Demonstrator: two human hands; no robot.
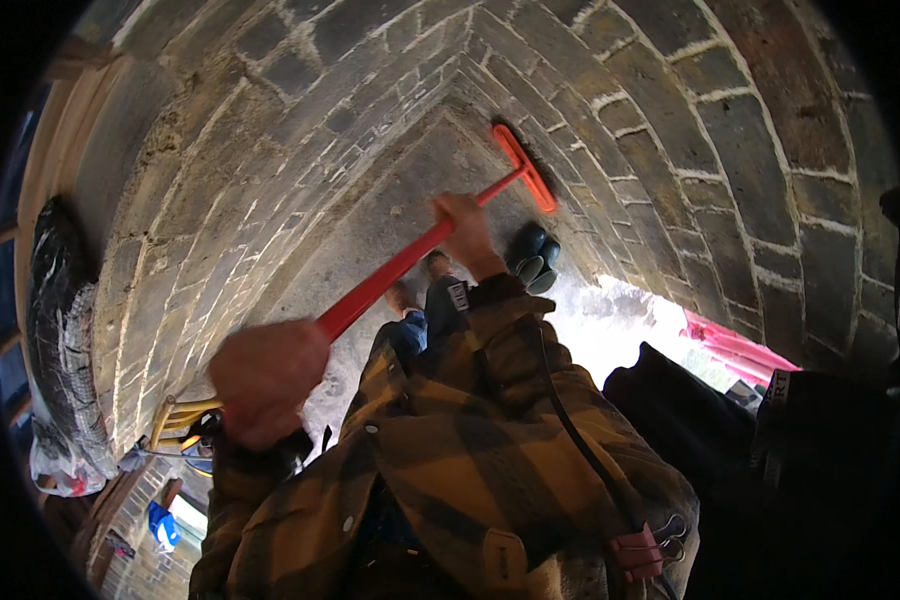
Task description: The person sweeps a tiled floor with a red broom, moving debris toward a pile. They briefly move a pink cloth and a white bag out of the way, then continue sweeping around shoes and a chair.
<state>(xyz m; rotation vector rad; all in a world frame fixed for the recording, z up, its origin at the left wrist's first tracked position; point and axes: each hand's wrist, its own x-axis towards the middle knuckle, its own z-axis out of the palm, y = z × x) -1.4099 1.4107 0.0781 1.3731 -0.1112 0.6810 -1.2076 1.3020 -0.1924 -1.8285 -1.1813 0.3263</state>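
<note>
Both my hands are around the red handle of a push broom. My left hand, blurred, grips its near end at the left. Farther along the handle, close to the broom head, my right hand is closed on it. The orange-red broom head rests low beside the foot of the right brick wall, its dark bristles mostly hidden. Under it is a grey concrete floor that narrows into the corner.
Dark boots or clogs stand by the right wall. Brick walls meet ahead. On the left ledge lies a black plastic bag by a wood-framed window. A wooden chair is low left. Dark fabric and pink material are at right.
</note>
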